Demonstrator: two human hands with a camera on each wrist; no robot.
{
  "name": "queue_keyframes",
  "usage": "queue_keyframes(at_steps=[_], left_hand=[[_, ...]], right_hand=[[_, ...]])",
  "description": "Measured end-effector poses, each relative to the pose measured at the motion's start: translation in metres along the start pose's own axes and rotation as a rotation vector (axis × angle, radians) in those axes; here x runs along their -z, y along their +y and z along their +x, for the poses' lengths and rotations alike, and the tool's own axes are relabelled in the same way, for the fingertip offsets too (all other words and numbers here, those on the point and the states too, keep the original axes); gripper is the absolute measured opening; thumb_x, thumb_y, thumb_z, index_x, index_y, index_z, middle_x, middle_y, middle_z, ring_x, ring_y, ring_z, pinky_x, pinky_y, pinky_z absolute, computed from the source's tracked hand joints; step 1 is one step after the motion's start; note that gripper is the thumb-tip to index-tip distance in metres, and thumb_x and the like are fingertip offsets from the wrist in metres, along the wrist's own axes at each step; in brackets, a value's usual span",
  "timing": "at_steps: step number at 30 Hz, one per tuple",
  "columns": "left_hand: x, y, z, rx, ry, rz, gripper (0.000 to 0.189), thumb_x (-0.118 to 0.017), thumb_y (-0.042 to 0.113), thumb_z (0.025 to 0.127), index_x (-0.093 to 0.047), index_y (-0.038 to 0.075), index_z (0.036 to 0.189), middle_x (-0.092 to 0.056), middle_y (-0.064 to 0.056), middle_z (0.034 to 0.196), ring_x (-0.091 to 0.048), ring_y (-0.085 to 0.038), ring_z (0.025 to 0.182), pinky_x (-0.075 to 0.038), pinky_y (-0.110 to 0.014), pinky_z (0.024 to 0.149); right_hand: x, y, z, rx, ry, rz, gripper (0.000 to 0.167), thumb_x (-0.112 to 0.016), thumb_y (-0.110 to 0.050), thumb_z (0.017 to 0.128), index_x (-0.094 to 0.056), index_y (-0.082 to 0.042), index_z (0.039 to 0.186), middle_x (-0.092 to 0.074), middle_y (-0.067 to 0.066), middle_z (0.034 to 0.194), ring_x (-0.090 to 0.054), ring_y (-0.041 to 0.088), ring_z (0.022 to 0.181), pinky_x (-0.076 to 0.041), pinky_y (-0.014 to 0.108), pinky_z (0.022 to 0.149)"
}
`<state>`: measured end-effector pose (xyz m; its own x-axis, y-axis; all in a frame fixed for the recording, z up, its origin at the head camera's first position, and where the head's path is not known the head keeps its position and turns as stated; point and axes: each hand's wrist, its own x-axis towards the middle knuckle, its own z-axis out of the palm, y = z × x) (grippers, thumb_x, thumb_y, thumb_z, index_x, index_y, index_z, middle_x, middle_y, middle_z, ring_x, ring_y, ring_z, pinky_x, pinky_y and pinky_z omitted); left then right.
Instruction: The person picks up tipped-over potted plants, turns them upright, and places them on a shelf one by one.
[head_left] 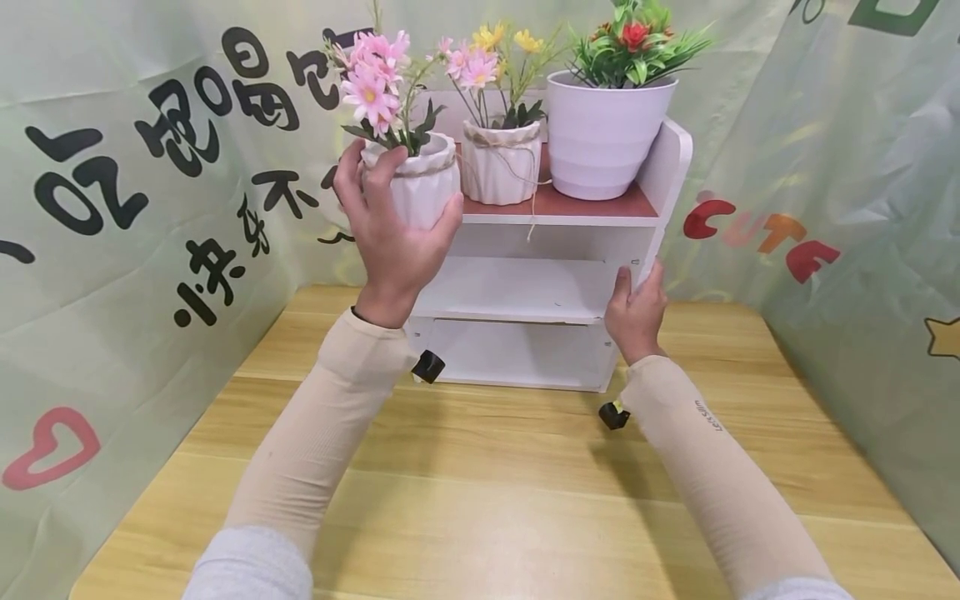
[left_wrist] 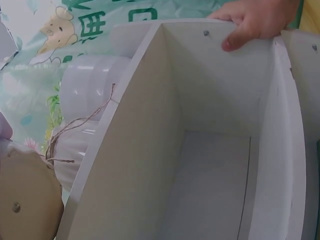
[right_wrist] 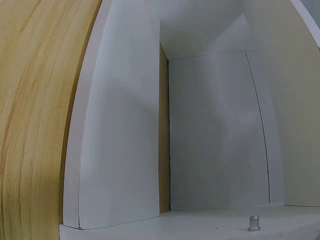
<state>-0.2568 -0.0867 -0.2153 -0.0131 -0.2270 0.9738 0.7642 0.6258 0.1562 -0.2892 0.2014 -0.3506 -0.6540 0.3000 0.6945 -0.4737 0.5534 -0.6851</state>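
My left hand (head_left: 401,221) grips a white ribbed flowerpot (head_left: 423,187) with pink artificial flowers, its fingers and thumb around the pot's side. This pot is in front of the left end of the small white shelf unit (head_left: 525,287), and its underside shows in the left wrist view. On the unit's reddish-brown top stand a similar white pot (head_left: 501,167) with pink and yellow flowers and a larger white pot (head_left: 611,137) with a red-flowered plant. My right hand (head_left: 637,312) holds the unit's right side panel; in the left wrist view its thumb (left_wrist: 237,39) lies on the inner face.
The shelf unit stands on a wooden table (head_left: 525,500) near its back edge. Its two lower compartments face me. Loose twine (head_left: 534,208) hangs over the top board's front edge. Printed fabric (head_left: 112,275) encloses the table at the back and sides.
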Motion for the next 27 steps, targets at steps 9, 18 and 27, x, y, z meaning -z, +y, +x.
queue_keyframes(at_steps=[9,18,27], left_hand=[[-0.007,-0.005,0.001,0.040,-0.036,0.038,0.053,-0.076,0.030,0.075,-0.051,0.012,0.117,-0.038,-0.030,0.132,-0.036,-0.022,0.127,-0.045,-0.036,0.089],[-0.014,-0.008,0.000,0.052,-0.069,0.056,0.053,-0.076,0.030,0.075,-0.051,0.013,0.119,-0.038,-0.028,0.134,-0.035,-0.024,0.131,-0.037,-0.035,0.101],[-0.021,-0.009,0.000,0.025,-0.109,0.126,0.050,-0.072,0.032,0.081,-0.050,0.011,0.120,-0.036,-0.029,0.135,-0.033,-0.029,0.132,-0.028,-0.037,0.108]], right_hand=[[0.000,-0.001,0.000,0.021,0.026,0.000,0.046,-0.046,-0.024,0.102,-0.039,0.008,0.133,-0.055,0.030,0.119,-0.056,0.043,0.112,-0.046,0.055,0.093],[0.000,0.001,0.000,0.014,0.027,-0.011,0.046,-0.047,-0.025,0.102,-0.039,0.007,0.133,-0.055,0.030,0.118,-0.056,0.043,0.111,-0.046,0.056,0.092],[0.000,0.000,0.000,0.008,0.017,-0.003,0.047,-0.047,-0.026,0.102,-0.038,0.007,0.134,-0.054,0.029,0.118,-0.056,0.042,0.111,-0.046,0.056,0.092]])
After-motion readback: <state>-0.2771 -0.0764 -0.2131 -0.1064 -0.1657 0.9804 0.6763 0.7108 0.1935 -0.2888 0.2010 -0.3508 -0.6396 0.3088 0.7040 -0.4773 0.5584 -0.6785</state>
